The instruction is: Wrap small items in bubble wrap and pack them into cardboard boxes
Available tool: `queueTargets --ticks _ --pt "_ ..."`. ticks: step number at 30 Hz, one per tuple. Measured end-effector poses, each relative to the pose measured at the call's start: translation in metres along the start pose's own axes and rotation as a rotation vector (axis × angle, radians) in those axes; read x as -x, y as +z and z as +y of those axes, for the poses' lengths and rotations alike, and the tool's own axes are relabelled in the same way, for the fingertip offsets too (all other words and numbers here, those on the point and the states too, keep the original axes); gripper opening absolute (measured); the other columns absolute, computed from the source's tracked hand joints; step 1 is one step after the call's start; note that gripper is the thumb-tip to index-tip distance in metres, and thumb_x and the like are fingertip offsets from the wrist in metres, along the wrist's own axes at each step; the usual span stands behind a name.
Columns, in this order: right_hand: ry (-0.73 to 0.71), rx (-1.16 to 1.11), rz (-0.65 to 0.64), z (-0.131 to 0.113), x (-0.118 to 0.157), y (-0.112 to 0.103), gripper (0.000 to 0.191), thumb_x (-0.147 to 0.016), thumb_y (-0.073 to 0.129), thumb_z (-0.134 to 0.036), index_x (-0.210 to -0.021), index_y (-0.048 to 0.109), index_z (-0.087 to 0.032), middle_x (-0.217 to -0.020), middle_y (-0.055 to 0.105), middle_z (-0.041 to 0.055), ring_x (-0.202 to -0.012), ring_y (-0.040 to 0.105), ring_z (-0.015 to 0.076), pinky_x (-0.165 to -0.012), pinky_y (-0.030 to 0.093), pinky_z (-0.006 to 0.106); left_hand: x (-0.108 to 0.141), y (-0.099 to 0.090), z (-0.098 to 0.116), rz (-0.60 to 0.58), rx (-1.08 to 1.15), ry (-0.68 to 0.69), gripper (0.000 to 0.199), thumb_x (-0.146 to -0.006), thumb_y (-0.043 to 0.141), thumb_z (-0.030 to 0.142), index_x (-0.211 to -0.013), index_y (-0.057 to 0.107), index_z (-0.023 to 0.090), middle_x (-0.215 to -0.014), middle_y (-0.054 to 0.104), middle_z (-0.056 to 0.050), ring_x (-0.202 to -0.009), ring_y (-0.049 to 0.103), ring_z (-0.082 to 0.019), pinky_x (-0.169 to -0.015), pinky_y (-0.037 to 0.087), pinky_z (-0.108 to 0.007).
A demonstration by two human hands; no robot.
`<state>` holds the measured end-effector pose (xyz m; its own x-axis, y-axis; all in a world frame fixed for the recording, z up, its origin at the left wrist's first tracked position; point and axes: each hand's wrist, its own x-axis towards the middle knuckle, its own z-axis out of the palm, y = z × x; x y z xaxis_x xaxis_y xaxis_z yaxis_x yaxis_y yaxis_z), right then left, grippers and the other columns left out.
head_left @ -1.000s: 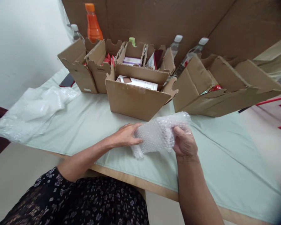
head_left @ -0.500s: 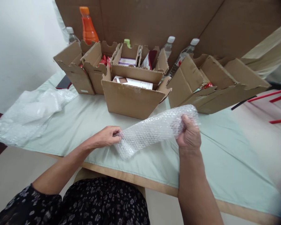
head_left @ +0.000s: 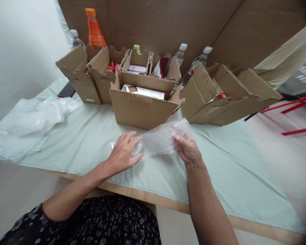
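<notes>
A strip of clear bubble wrap [head_left: 156, 141] stretches between my hands above the green-covered table, in front of the middle cardboard box. My right hand [head_left: 187, 146] grips its right end, the thumb on top and the other fingers hidden behind the plastic. At the left end, my left hand [head_left: 124, 149] has its fingers spread over the wrap, touching or close above it, with nothing pinched between them.
Cardboard boxes [head_left: 142, 110] holding packets stand along the back, with more boxes [head_left: 216, 110] at the right. Behind them are an orange bottle [head_left: 95, 34] and clear bottles [head_left: 180, 54]. Loose bubble wrap [head_left: 32, 122] lies at the left. A red metal frame [head_left: 296, 103] stands beyond the right side.
My left hand has let go of the wrap's left end and spread its fingers. My right hand has moved left with the wrap.
</notes>
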<state>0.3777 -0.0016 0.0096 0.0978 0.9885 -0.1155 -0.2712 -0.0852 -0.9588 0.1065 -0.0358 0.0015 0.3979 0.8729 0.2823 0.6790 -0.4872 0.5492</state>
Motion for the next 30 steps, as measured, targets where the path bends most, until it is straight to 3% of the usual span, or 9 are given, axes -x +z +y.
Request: queueTargets --ticks 3,8,11,14,17,20,24,28,30 --pt "0.006 -0.034 -0.065 -0.003 0.004 0.001 0.056 -0.05 0.1 -0.043 -0.097 0.075 -0.027 -0.091 0.075 0.0002 -0.076 0.068 0.0178 -0.069 0.058 0.03 -0.01 0.022 0.018 -0.067 0.009 0.017 0.082 -0.081 0.078 0.035 -0.152 0.041 0.021 -0.162 0.038 -0.022 -0.148 0.042 -0.04 -0.119 0.037 -0.063" --pt "0.027 -0.021 -0.231 -0.006 0.012 0.005 0.063 -0.051 0.101 -0.043 -0.106 0.076 -0.027 -0.098 0.077 0.0031 -0.085 0.071 0.0215 -0.074 0.061 0.033 -0.026 0.034 0.032 -0.061 0.114 0.023 0.09 -0.083 0.073 0.035 -0.158 0.028 0.016 -0.165 0.034 -0.025 -0.151 0.039 -0.039 -0.122 0.034 -0.06" --pt "0.022 0.009 -0.337 -0.004 0.016 0.006 0.067 -0.054 0.099 -0.044 -0.113 0.074 -0.026 -0.106 0.076 0.0058 -0.093 0.072 0.0242 -0.081 0.062 0.037 -0.03 0.033 0.036 -0.04 0.171 0.047 0.081 -0.082 0.067 0.028 -0.155 0.035 0.016 -0.16 0.044 -0.022 -0.148 0.044 -0.035 -0.122 0.036 -0.056" --pt "0.008 0.02 -0.409 -0.002 0.017 0.005 0.067 -0.058 0.099 -0.042 -0.118 0.073 -0.026 -0.107 0.075 0.0048 -0.089 0.072 0.0219 -0.08 0.061 0.035 -0.031 0.029 0.037 -0.015 0.232 0.086 0.067 -0.08 0.057 0.018 -0.146 0.049 0.018 -0.15 0.058 -0.016 -0.14 0.053 -0.032 -0.117 0.041 -0.051" --pt "0.018 0.046 -0.447 -0.004 0.018 0.002 0.063 -0.064 0.096 -0.043 -0.12 0.073 -0.027 -0.097 0.074 0.003 -0.077 0.07 0.0188 -0.071 0.06 0.033 -0.03 0.024 0.037 -0.012 0.334 0.063 0.044 -0.083 0.052 0.018 -0.123 0.068 0.023 -0.122 0.075 -0.007 -0.115 0.068 -0.028 -0.105 0.049 -0.044" --pt "0.011 0.07 -0.424 -0.01 0.018 0.0 0.056 -0.07 0.092 -0.043 -0.121 0.074 -0.025 -0.086 0.073 0.0019 -0.07 0.067 0.017 -0.066 0.057 0.031 -0.03 0.017 0.035 -0.014 0.493 -0.114 0.03 -0.088 0.054 0.026 -0.11 0.073 0.023 -0.104 0.079 -0.003 -0.096 0.072 -0.023 -0.089 0.055 -0.036" --pt "-0.039 0.162 -0.341 -0.017 0.016 -0.006 0.045 -0.075 0.087 -0.04 -0.114 0.075 -0.021 -0.078 0.071 0.0 -0.063 0.062 0.0146 -0.065 0.054 0.031 -0.035 0.004 0.026 0.032 0.725 -0.359 0.035 -0.083 0.063 0.034 -0.114 0.071 0.02 -0.098 0.079 -0.004 -0.09 0.073 -0.022 -0.081 0.055 -0.032" --pt "-0.116 0.383 -0.172 -0.013 0.008 -0.014 0.038 -0.079 0.081 -0.037 -0.112 0.074 -0.02 -0.075 0.068 -0.001 -0.066 0.062 0.0156 -0.069 0.053 0.032 -0.04 -0.007 0.02 0.053 0.876 -0.431 0.033 -0.08 0.066 0.034 -0.109 0.07 0.018 -0.083 0.077 -0.002 -0.084 0.073 -0.02 -0.082 0.055 -0.032" --pt "-0.203 0.504 -0.053 -0.008 0.003 -0.016 0.043 -0.077 0.081 -0.036 -0.116 0.072 -0.022 -0.085 0.072 0.0015 -0.078 0.066 0.019 -0.078 0.054 0.036 -0.039 -0.009 0.02 0.05 0.86 -0.431 0.031 -0.08 0.065 0.032 -0.107 0.07 0.018 -0.081 0.076 -0.002 -0.083 0.074 -0.02 -0.082 0.055 -0.032"
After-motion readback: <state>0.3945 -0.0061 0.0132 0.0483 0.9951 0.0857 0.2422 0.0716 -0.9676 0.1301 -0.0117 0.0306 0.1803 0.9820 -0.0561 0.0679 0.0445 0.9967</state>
